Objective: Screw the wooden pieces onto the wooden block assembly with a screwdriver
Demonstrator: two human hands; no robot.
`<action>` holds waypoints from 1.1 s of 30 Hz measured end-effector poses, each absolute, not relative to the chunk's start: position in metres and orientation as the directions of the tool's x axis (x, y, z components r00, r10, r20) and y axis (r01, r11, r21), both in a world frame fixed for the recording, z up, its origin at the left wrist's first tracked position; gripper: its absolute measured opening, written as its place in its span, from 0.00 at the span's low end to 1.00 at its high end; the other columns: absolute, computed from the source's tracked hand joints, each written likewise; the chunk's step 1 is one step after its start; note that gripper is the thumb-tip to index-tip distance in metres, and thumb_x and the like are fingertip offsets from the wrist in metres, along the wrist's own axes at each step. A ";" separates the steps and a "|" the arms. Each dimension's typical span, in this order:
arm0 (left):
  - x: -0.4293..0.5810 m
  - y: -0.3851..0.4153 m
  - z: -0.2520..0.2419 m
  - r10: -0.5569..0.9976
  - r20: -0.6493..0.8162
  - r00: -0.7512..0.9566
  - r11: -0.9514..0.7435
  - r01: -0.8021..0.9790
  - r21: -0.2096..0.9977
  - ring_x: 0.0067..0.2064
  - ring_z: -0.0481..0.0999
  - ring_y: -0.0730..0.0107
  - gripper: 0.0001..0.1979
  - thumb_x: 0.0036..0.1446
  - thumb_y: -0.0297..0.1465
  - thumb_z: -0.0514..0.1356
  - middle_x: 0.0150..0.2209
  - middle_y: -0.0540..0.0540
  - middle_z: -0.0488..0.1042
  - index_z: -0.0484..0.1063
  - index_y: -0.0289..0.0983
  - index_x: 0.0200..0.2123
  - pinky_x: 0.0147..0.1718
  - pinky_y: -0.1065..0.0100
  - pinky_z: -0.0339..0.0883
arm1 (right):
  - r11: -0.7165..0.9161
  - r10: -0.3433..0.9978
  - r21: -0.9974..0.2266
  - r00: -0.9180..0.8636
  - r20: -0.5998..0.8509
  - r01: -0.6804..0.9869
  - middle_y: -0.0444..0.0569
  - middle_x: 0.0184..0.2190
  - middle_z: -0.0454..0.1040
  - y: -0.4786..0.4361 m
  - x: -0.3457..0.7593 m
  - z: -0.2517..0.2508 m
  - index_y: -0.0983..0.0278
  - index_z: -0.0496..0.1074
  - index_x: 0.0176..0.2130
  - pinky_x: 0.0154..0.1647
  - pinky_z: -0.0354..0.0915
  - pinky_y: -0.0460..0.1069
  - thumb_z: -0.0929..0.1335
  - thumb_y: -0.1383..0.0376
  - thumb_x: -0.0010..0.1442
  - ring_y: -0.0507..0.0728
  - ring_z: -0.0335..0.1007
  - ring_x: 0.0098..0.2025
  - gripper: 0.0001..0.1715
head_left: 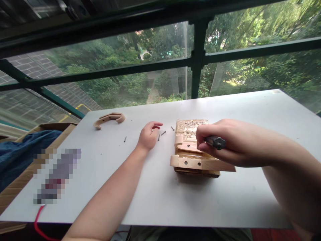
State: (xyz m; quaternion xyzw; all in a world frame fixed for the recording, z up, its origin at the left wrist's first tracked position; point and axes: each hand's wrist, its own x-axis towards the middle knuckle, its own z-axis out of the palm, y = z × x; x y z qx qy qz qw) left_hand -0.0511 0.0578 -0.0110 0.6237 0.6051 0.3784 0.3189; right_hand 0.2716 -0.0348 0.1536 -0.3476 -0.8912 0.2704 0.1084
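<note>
My right hand (213, 137) is closed around a screwdriver (216, 142); only the dark butt of its handle shows, and the tip is hidden. Below that hand lies a block wrapped in clear tape (192, 125). Across the block rest two curved wooden hooks: the nearer hook (205, 164) shows two screws in it, and the farther hook (185, 146) shows one, the rest being covered by my hand. My left hand (149, 135) lies on the table with fingers loosely bent and apart, beside several loose screws (163, 133).
Another curved wooden hook (110, 118) lies at the table's far left, with a single screw (125, 139) nearer. A blurred-out object (60, 175) and a red cord (37, 221) are at the left edge. A cardboard box (66, 129) with blue cloth stands beside the white table (150, 204). Windows rise behind.
</note>
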 end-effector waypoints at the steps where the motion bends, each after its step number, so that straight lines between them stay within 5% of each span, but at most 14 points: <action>1: -0.051 0.059 -0.012 0.994 0.105 -0.040 -0.072 0.491 0.868 0.49 0.83 0.74 0.20 0.58 0.34 0.56 0.51 0.44 0.85 0.83 0.36 0.49 0.50 0.72 0.78 | 0.615 0.675 -0.555 -0.738 0.003 0.560 0.42 0.27 0.68 -0.035 0.271 0.153 0.65 0.67 0.36 0.28 0.49 0.41 0.64 0.65 0.67 0.43 0.53 0.26 0.07; 10: -0.064 0.041 0.038 0.888 0.440 -0.137 -0.377 0.333 0.864 0.44 0.80 0.79 0.17 0.63 0.40 0.60 0.44 0.44 0.84 0.81 0.35 0.46 0.46 0.77 0.77 | 0.621 0.658 -0.561 -0.753 -0.007 0.548 0.44 0.27 0.70 -0.039 0.268 0.154 0.65 0.68 0.37 0.28 0.48 0.43 0.65 0.65 0.68 0.44 0.53 0.26 0.07; 12: -0.080 0.028 0.058 0.923 0.385 -0.014 -0.337 0.455 0.824 0.42 0.80 0.79 0.19 0.62 0.45 0.65 0.41 0.46 0.84 0.82 0.37 0.48 0.44 0.78 0.75 | 0.617 0.655 -0.570 -0.755 -0.010 0.542 0.44 0.28 0.72 -0.041 0.268 0.155 0.65 0.69 0.37 0.28 0.49 0.42 0.66 0.66 0.67 0.44 0.54 0.26 0.06; 15: -0.106 0.010 0.069 0.985 0.054 0.164 -0.162 0.772 0.615 0.38 0.77 0.79 0.24 0.55 0.49 0.72 0.42 0.47 0.85 0.85 0.41 0.49 0.39 0.77 0.71 | 0.618 0.654 -0.575 -0.756 -0.003 0.537 0.45 0.28 0.72 -0.042 0.268 0.156 0.65 0.68 0.37 0.28 0.50 0.42 0.67 0.65 0.66 0.44 0.55 0.26 0.05; 20: -0.122 -0.005 0.040 0.991 -0.133 0.005 0.055 0.894 0.444 0.37 0.80 0.76 0.26 0.51 0.48 0.73 0.45 0.48 0.87 0.85 0.45 0.51 0.37 0.75 0.71 | 0.634 0.649 -0.568 -0.760 0.024 0.524 0.44 0.28 0.72 -0.043 0.273 0.161 0.65 0.68 0.38 0.27 0.51 0.43 0.66 0.62 0.69 0.44 0.56 0.26 0.09; 27: -0.111 -0.016 0.031 1.000 -0.012 -0.019 0.022 0.931 0.366 0.36 0.82 0.70 0.13 0.59 0.39 0.65 0.40 0.47 0.89 0.88 0.45 0.43 0.33 0.72 0.69 | 0.681 0.679 -0.526 -0.709 0.191 0.510 0.50 0.33 0.72 -0.047 0.283 0.172 0.67 0.70 0.34 0.33 0.55 0.44 0.63 0.53 0.75 0.46 0.60 0.30 0.24; 33: -0.085 -0.030 0.066 0.990 0.133 0.048 -0.107 0.866 0.489 0.35 0.83 0.76 0.12 0.60 0.44 0.68 0.37 0.51 0.88 0.86 0.44 0.41 0.35 0.76 0.73 | 0.683 0.723 -0.446 -0.625 0.296 0.579 0.51 0.37 0.74 -0.040 0.293 0.168 0.68 0.75 0.38 0.38 0.55 0.46 0.67 0.58 0.70 0.47 0.60 0.34 0.15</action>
